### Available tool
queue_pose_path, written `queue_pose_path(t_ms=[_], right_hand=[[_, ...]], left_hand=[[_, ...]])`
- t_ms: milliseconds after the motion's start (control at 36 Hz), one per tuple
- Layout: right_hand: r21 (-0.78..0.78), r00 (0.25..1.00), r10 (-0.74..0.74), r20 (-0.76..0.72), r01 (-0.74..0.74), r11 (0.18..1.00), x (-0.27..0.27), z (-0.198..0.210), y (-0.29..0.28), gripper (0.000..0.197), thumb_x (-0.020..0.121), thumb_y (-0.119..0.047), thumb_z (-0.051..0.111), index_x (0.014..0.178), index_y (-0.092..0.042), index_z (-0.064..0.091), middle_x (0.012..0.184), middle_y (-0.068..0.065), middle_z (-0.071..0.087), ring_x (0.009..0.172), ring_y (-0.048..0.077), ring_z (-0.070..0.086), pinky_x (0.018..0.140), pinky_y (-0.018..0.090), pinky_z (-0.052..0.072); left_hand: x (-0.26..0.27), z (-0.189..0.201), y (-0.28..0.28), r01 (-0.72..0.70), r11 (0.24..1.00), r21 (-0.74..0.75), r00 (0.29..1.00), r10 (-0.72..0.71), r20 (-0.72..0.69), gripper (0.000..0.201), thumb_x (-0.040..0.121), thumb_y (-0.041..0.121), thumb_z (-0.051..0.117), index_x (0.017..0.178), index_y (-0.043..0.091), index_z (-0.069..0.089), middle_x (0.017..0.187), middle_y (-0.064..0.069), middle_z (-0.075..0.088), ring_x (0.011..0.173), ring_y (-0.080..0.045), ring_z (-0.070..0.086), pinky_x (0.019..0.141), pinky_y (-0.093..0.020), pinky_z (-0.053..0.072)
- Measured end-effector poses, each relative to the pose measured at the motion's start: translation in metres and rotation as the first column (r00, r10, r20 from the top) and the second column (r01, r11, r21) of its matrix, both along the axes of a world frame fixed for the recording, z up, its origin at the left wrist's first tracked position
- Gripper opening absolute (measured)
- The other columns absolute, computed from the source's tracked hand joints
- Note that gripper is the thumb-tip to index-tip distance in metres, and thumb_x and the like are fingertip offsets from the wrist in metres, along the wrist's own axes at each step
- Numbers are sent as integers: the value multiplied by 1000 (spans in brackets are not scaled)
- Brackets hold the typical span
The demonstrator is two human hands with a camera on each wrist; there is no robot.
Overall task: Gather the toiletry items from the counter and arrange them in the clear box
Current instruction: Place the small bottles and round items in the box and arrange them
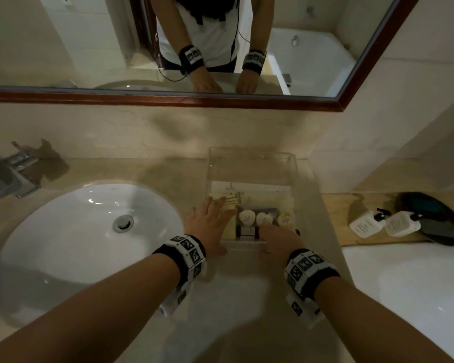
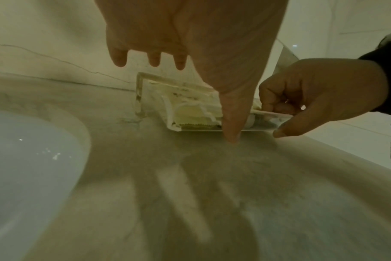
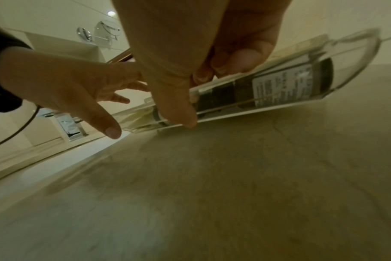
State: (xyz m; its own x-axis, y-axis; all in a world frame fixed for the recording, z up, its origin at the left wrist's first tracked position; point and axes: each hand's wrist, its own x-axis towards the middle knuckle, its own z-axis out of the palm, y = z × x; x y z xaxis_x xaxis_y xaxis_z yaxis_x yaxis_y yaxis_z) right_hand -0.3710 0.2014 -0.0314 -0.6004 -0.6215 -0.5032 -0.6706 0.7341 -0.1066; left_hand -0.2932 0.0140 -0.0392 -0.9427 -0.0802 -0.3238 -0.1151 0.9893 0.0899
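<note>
Spanning the whole lower view is the beige stone table (image 1: 236,297), with a dark-framed mirror (image 1: 168,99) on the wall above it. Sunk into the table on the left is a white oval sink (image 1: 71,231) with a chrome faucet (image 1: 8,174) behind it. On the right lies a wooden board (image 1: 338,218) carrying two white pump bottles (image 1: 367,223) and a dark oval dish (image 1: 440,218).

Between sink and board, against the back wall, stands the clear box (image 1: 252,163). Pale flat packets (image 1: 262,197) lie across its floor, and a row of small dark bottles with round white caps (image 1: 264,218) sits along its near right side.

The left hand (image 1: 210,224) reaches over the box's near left corner; its fingers (image 2: 154,58) are straight and spread, released, resting on the packets, while the thumb points down to the table in front of the box. The right hand (image 1: 281,238) grips the box's near wall: its curled fingers (image 3: 243,58) hook over the rim inside, and the thumb presses the outer face, seen in the right wrist view.
</note>
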Motion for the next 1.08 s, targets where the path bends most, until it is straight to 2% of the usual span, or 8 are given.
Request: queue_pose_path(t_ms=[56,111,278,667,722,861,945,1083], right_hand=[[3,1000,0,3,0,1000,-6,0,-2,34,91,-29,55,119,-12,47,127,8,51,112,27,53,93,39,48],[14,1000,-1,8,1,1000,-11,1,-3,35,92,-28,54,121,-11,47,129,9,51,114,27,52,94,40,48],[13,999,-30,11,30,999,-20,-1,-2,36,91,-28,55,122,-12,46,130,9,50,116,27,51,94,38,47],[23,1000,1,-7,-1,1000,-32,0,-1,26,90,-24,54,112,-11,48,122,9,54,108,26,53,86,36,45],[21,1000,16,-13,-16,1000,-32,0,-2,26,90,-24,54,112,-11,49,123,9,53,109,27,53,87,36,46],[17,998,59,-31,-58,998,-30,0,-1,29,92,-20,52,118,-9,48,129,10,49,116,29,48,92,40,45],[4,997,63,-37,-63,998,-28,-1,0,28,91,-19,51,118,-10,48,130,10,48,116,30,48,92,45,48],[20,996,87,5,-87,996,-31,-2,-3,30,91,-16,50,119,-10,47,129,11,49,116,31,48,95,43,46]], left_hand=[[-6,1,-2,-51,998,23,998,50,48,105,72,54,73,150,37,6,159,0,-19,146,-40,-6,116,-59,12],[-11,2,-5,-98,994,47,992,93,86,107,71,55,74,150,37,5,158,-2,-24,145,-44,-3,117,-58,13],[-20,-7,-6,-140,975,175,987,124,104,108,70,48,78,150,35,7,158,-4,-22,143,-42,14,113,-51,31],[-30,-8,2,-150,974,169,986,136,95,101,73,43,76,149,35,10,158,-5,-21,141,-39,19,111,-47,36],[-30,-5,2,-144,981,132,987,133,90,101,72,47,75,148,36,10,159,-5,-18,142,-40,16,113,-50,32],[-29,1,1,-111,993,49,991,107,82,102,72,57,72,150,37,8,159,4,-18,147,-38,-7,116,-61,12],[-29,2,1,-92,995,40,993,89,79,103,72,58,71,150,38,6,159,5,-18,147,-35,-12,115,-64,9],[-31,-1,11,51,998,24,995,-52,87,100,75,56,69,148,45,3,159,6,-20,145,-32,-23,108,-71,0]])
